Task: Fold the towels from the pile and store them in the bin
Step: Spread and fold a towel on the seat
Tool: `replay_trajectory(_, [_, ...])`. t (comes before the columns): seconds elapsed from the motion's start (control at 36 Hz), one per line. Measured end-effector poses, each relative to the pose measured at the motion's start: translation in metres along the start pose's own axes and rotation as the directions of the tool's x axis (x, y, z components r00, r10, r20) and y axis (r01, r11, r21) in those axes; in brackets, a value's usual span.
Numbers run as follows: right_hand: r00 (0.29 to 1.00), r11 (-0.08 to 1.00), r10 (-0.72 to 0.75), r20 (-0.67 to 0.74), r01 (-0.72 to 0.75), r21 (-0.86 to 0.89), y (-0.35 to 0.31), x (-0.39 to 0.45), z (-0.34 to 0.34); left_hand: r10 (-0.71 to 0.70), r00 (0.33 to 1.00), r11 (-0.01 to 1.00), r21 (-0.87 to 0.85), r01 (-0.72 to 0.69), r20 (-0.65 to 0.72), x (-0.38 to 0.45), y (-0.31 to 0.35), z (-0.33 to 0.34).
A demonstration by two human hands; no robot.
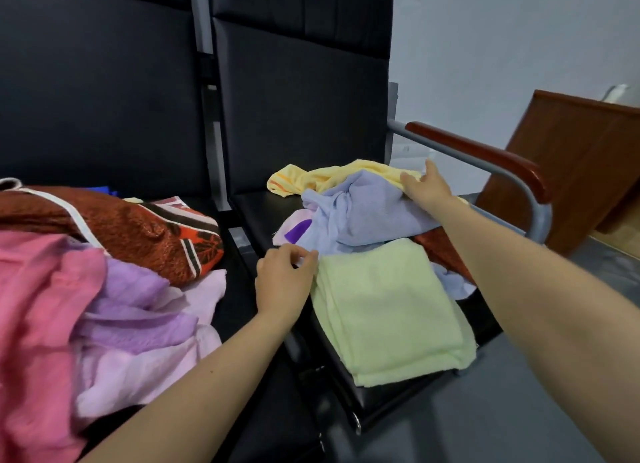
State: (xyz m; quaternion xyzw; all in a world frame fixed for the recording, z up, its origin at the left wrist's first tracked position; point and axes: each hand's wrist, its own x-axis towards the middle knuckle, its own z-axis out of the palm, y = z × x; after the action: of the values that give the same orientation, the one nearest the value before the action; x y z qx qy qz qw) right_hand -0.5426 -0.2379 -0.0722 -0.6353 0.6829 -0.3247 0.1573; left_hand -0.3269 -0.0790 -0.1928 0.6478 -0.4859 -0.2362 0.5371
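- Reaching forward, the person's right hand [425, 187] lies palm-down on the crumpled lavender-blue towel [360, 209], fingers spread toward the pale yellow terry towel [332, 176] behind it; whether the fingers grasp any fabric cannot be told.
- Right forearm extends straight across the seat, passing under the red-brown wooden armrest [485, 156] on its grey metal tube.
- Left hand [284, 282] sits beside the near corner of the folded light-green terry towel [388, 310], fingers curled, thumb and forefinger pinching a fold of lavender-blue cloth.
- Folded light-green towel lies flat on the black padded chair seat [256, 213], in front of the loose pile.
- Adjacent seat to the left holds a heap: pink towel [34, 306], purple cloth [138, 310], red patterned fabric [145, 234].
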Motion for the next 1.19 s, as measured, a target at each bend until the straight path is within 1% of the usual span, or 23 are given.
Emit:
replay_trajectory(0.06, [0.994, 0.998, 0.046, 0.100, -0.041, -0.053, 0.000, 0.005, 0.006, 0.010, 1.000, 0.997, 0.072, -0.012, 0.027, -0.001, -0.001, 0.001])
replay_trajectory(0.11, [0.984, 0.987, 0.052, 0.170, -0.024, -0.162, -0.002, 0.004, 0.009, 0.018, 0.999, 0.990, 0.136, -0.024, 0.047, -0.003, 0.001, 0.003])
replay_trajectory(0.17, [0.987, 0.982, 0.030, 0.158, 0.001, -0.189, -0.001, 0.008, 0.015, 0.028, 0.998, 0.982, 0.183, -0.037, 0.056, -0.002, 0.003, 0.003])
replay_trajectory(0.22, [0.990, 0.991, 0.012, 0.138, 0.007, -0.135, 0.000, 0.009, 0.020, 0.026, 0.998, 0.978, 0.205, -0.038, 0.060, -0.001, 0.001, 0.002])
replay_trajectory(0.28, [0.993, 0.999, 0.046, 0.104, -0.047, 0.005, -0.002, 0.009, 0.020, 0.023, 0.998, 0.979, 0.202, -0.035, 0.062, 0.000, -0.002, 0.003])
replay_trajectory(0.31, [0.993, 0.986, 0.091, 0.072, -0.100, 0.133, -0.003, 0.010, 0.018, 0.023, 0.998, 0.979, 0.199, -0.034, 0.060, -0.001, -0.003, 0.004])
replay_trajectory(0.36, [0.983, 0.901, 0.182, 0.030, -0.179, 0.396, -0.007, 0.013, 0.009, 0.016, 0.998, 0.981, 0.190, -0.028, 0.060, -0.002, -0.004, 0.005])
replay_trajectory(0.42, [0.981, 0.793, 0.191, 0.024, -0.168, 0.585, -0.015, 0.017, 0.000, -0.007, 0.998, 0.981, 0.194, -0.006, 0.067, -0.003, -0.004, 0.005])
replay_trajectory(0.5, [0.976, 0.719, 0.209, -0.054, -0.116, 0.685, -0.032, 0.013, -0.013, -0.030, 0.996, 0.977, 0.213, 0.012, 0.084, -0.007, -0.004, 0.003])
replay_trajectory(0.64, [0.952, 0.804, 0.182, -0.247, 0.000, 0.594, -0.064, 0.002, -0.044, -0.086, 0.988, 0.979, 0.192, 0.060, 0.130, -0.009, 0.002, -0.005])
replay_trajectory(0.72, [0.948, 0.864, 0.098, -0.303, 0.070, 0.499, -0.084, -0.003, -0.062, -0.156, 0.968, 0.984, 0.110, 0.137, 0.196, -0.006, 0.012, -0.014])
replay_trajectory(0.75, [0.951, 0.919, 0.016, -0.307, 0.107, 0.379, -0.091, -0.006, -0.068, -0.176, 0.959, 0.984, 0.061, 0.167, 0.221, -0.004, 0.015, -0.018])
replay_trajectory(0.78, [0.952, 0.970, -0.079, -0.295, 0.142, 0.200, -0.096, -0.009, -0.074, -0.199, 0.947, 0.980, 0.017, 0.201, 0.251, -0.002, 0.018, -0.022])
replay_trajectory(0.83, [0.946, 0.982, -0.187, -0.266, 0.170, -0.088, -0.105, -0.013, -0.086, -0.224, 0.926, 0.972, -0.004, 0.236, 0.305, -0.002, 0.027, -0.036])
replay_trajectory(0.86, [0.940, 0.976, -0.195, -0.279, 0.160, -0.146, -0.107, -0.014, -0.090, -0.222, 0.919, 0.974, 0.025, 0.226, 0.326, -0.003, 0.027, -0.040])
replay_trajectory(0.89, [0.934, 0.975, -0.197, -0.297, 0.155, -0.158, -0.112, -0.016, -0.094, -0.208, 0.920, 0.978, 0.066, 0.197, 0.332, -0.004, 0.026, -0.043])
replay_trajectory(0.92, [0.943, 0.987, -0.156, -0.293, 0.137, -0.083, -0.116, -0.018, -0.096, -0.193, 0.922, 0.980, 0.104, 0.167, 0.335, -0.006, 0.025, -0.045])
replay_trajectory(0.94, [0.959, 0.990, -0.092, -0.267, 0.117, 0.080, -0.120, -0.021, -0.098, -0.182, 0.921, 0.981, 0.132, 0.144, 0.345, -0.009, 0.024, -0.046])
replay_trajectory(0.97, [0.976, 0.956, -0.024, -0.218, 0.086, 0.281, -0.124, -0.023, -0.098, -0.174, 0.916, 0.981, 0.145, 0.130, 0.361, -0.012, 0.025, -0.046])
replay_trajectory(1.0, [0.985, 0.884, 0.028, -0.168, 0.054, 0.464, -0.129, -0.027, -0.097, -0.175, 0.906, 0.982, 0.135, 0.132, 0.386, -0.016, 0.026, -0.047])
replay_trajectory(1.06, [0.988, 0.701, 0.076, -0.133, 0.042, 0.712, -0.137, -0.031, -0.093, -0.204, 0.879, 0.978, 0.040, 0.207, 0.431, -0.017, 0.038, -0.048])
replay_trajectory(1.11, [0.990, 0.499, 0.070, -0.123, 0.072, 0.863, -0.152, -0.034, -0.090, -0.258, 0.863, 0.937, -0.105, 0.333, 0.433, -0.007, 0.056, -0.058])
replay_trajectory(1.19, [0.990, 0.267, 0.001, -0.140, 0.134, 0.954, -0.195, -0.047, -0.104, -0.256, 0.894, 0.883, -0.286, 0.371, 0.369, 0.021, 0.087, -0.084])
